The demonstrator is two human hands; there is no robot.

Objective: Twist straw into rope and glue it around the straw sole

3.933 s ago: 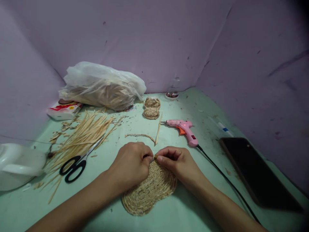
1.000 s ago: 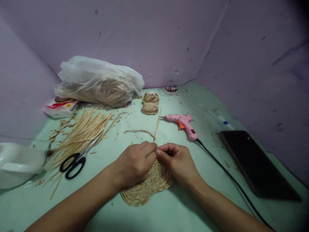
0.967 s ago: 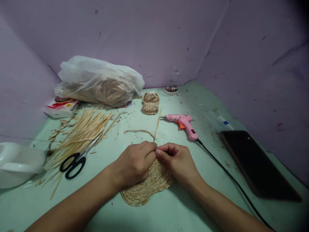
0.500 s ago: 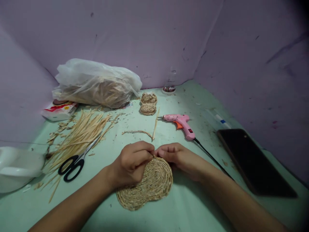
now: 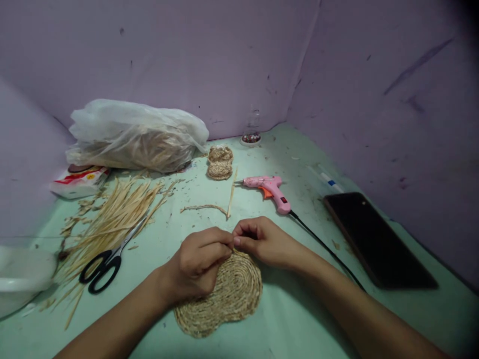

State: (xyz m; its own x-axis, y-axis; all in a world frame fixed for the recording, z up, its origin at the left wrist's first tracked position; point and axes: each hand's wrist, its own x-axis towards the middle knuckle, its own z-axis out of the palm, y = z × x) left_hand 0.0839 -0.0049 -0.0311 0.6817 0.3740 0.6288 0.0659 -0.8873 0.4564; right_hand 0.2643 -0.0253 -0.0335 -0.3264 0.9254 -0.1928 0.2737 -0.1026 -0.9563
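A flat mat of coiled, braided straw [image 5: 239, 289], two rounded lobes joined, lies on the table before me. My left hand [image 5: 200, 262] covers its upper left part, with fingers closed on the top edge. Fingertip to fingertip with it, my right hand [image 5: 264, 242] is closed in a pinch just above that edge; whatever is in the pinch is hidden. Beyond my hands lie a short braided strand [image 5: 204, 207] and a thin straw strip [image 5: 232, 192]. A pink glue gun [image 5: 267, 187] rests farther back, its nozzle pointing left near the strip.
Black-handled scissors [image 5: 107, 267] lie on loose straw strips [image 5: 116, 214] at left. A plastic bag [image 5: 138, 134], a small box [image 5: 80, 182] and a white container [image 5: 26, 279] stand around them. A smaller coiled piece [image 5: 220, 163] sits behind; a phone [image 5: 377, 239] lies right of the glue-gun cord [image 5: 325, 247].
The view has shifted a little, so most things sit farther left. My right hand's pinch has risen slightly from the mat's edge; my left hand keeps its hold.
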